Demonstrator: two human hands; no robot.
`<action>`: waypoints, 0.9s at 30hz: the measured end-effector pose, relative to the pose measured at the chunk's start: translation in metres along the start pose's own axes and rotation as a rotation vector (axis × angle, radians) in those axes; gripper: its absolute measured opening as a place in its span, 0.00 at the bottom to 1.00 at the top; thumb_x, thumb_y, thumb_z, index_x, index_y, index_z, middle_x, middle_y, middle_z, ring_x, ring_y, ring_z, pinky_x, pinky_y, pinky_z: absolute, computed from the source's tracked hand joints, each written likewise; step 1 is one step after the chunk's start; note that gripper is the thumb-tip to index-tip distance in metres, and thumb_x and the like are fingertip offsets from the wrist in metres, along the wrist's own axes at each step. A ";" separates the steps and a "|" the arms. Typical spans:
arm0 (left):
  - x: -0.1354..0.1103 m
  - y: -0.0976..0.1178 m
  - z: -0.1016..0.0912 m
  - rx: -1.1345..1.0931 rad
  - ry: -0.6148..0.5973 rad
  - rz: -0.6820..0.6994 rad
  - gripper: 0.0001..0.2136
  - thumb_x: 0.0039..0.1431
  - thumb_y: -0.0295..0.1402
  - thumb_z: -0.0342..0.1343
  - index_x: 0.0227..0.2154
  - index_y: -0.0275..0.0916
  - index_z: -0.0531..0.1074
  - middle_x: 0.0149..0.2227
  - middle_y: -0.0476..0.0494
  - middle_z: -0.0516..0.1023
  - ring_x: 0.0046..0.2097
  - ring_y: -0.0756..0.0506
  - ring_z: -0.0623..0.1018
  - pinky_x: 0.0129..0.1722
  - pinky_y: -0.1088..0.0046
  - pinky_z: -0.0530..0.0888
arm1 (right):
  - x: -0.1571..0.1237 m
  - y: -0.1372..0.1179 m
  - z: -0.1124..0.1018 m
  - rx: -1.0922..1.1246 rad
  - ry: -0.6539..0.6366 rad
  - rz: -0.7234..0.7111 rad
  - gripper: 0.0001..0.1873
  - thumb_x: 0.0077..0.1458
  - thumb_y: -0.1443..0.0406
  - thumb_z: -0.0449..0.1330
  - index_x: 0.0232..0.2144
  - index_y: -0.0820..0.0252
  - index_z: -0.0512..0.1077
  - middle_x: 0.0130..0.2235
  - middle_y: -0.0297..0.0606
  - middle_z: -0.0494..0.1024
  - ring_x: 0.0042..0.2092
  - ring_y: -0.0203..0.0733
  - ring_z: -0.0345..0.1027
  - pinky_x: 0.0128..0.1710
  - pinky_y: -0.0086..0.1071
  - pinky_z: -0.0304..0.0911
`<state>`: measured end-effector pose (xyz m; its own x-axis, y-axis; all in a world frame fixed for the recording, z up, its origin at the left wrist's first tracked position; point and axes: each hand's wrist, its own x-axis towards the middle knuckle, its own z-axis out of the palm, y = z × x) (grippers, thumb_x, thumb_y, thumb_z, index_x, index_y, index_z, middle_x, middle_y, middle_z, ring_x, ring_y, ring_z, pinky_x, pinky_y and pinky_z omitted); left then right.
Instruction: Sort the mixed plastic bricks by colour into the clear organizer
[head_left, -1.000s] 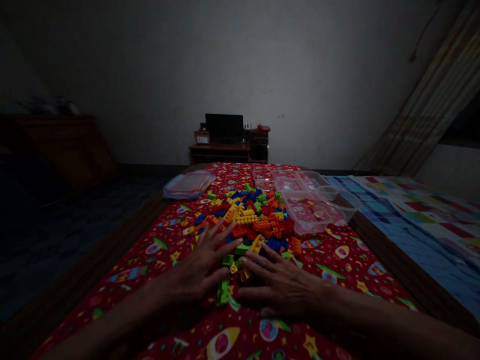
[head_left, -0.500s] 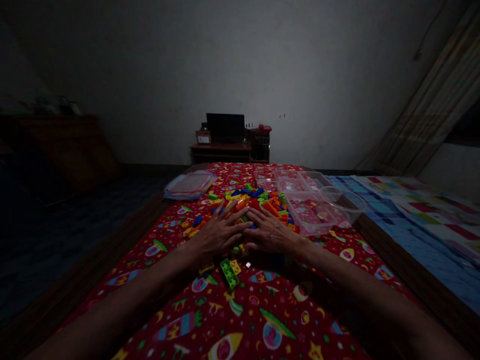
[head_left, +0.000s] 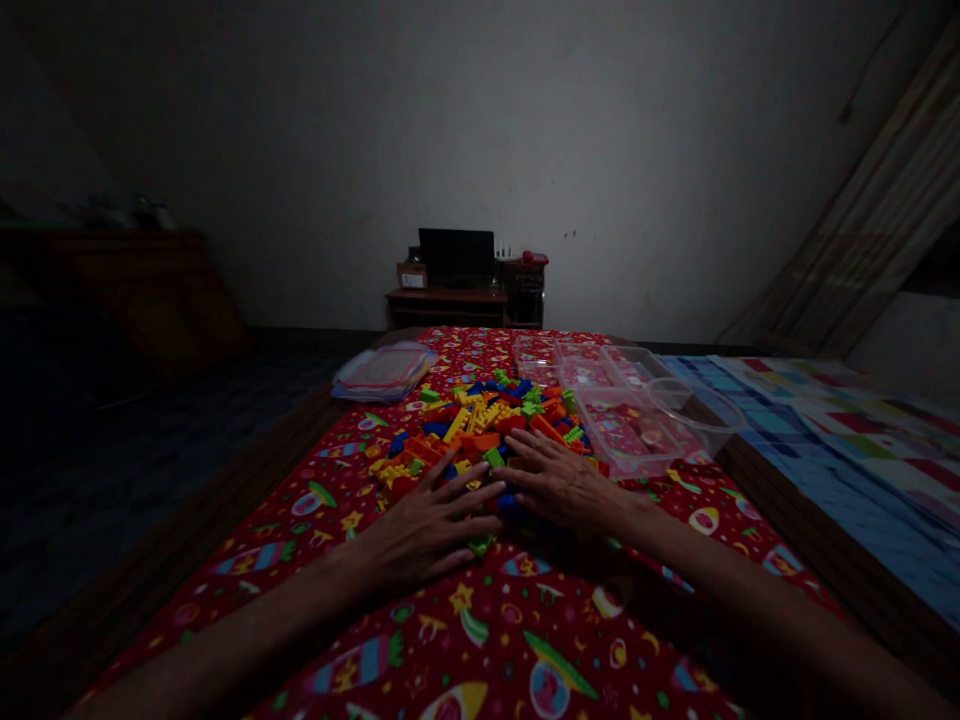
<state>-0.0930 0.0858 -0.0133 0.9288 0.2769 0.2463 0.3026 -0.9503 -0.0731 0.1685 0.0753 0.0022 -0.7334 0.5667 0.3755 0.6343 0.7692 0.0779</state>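
A heap of small plastic building blocks (head_left: 487, 425) in red, orange, yellow, green and blue lies on a red patterned cloth (head_left: 525, 640). My left hand (head_left: 424, 525) rests flat on the near left edge of the heap, fingers spread. My right hand (head_left: 559, 480) lies flat on the near right part of the heap, fingers stretched out, close to a clear plastic box (head_left: 637, 430). Neither hand grips a block.
Several clear plastic boxes (head_left: 577, 365) stand at the back right, and a clear round bowl (head_left: 701, 405) beside them. A stack of clear lids (head_left: 382, 370) lies at the back left. A blue checked mat (head_left: 825, 450) runs along the right. A dark desk (head_left: 465, 285) stands at the far wall.
Both hands slid forward over the blocks and then drew back toward me, pulling the loose near blocks into the heap. The green block left on the cloth is now under my left hand.
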 end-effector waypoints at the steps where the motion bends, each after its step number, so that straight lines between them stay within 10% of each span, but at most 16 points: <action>1: 0.005 -0.007 0.002 0.007 0.017 0.009 0.19 0.60 0.38 0.52 0.55 0.52 0.65 0.64 0.50 0.58 0.67 0.39 0.50 0.65 0.48 0.38 | 0.003 0.001 0.001 0.017 0.018 0.002 0.22 0.61 0.63 0.52 0.57 0.56 0.64 0.62 0.50 0.59 0.65 0.49 0.45 0.60 0.52 0.51; 8: 0.027 -0.035 0.004 0.012 0.113 -0.077 0.20 0.61 0.39 0.52 0.56 0.51 0.65 0.66 0.46 0.51 0.66 0.36 0.50 0.63 0.45 0.44 | 0.016 0.028 -0.016 0.242 0.322 0.224 0.16 0.61 0.66 0.51 0.49 0.59 0.70 0.44 0.45 0.78 0.41 0.41 0.72 0.38 0.34 0.67; 13: 0.045 -0.051 -0.008 -0.060 0.206 -0.150 0.20 0.63 0.38 0.49 0.58 0.49 0.62 0.65 0.43 0.56 0.64 0.39 0.59 0.63 0.45 0.48 | 0.032 0.047 -0.035 0.168 0.187 0.421 0.12 0.57 0.70 0.52 0.38 0.65 0.75 0.27 0.39 0.76 0.25 0.34 0.64 0.26 0.27 0.54; 20: 0.077 -0.098 -0.028 -0.285 0.426 -0.349 0.17 0.64 0.37 0.44 0.50 0.41 0.72 0.55 0.41 0.72 0.56 0.41 0.71 0.56 0.56 0.67 | 0.050 0.047 -0.012 0.119 -0.096 0.139 0.15 0.54 0.69 0.58 0.46 0.60 0.71 0.40 0.42 0.74 0.38 0.37 0.66 0.35 0.28 0.58; 27: 0.070 -0.116 0.002 -0.392 0.327 -0.461 0.19 0.64 0.40 0.42 0.47 0.39 0.74 0.53 0.42 0.74 0.54 0.43 0.73 0.54 0.62 0.69 | 0.041 0.049 -0.010 0.108 -0.064 0.189 0.16 0.57 0.69 0.54 0.48 0.57 0.69 0.42 0.42 0.73 0.39 0.38 0.66 0.37 0.29 0.60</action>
<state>-0.0631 0.2152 0.0108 0.5931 0.6666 0.4516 0.4948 -0.7442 0.4487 0.1718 0.1334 0.0302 -0.6201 0.7189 0.3141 0.7348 0.6725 -0.0888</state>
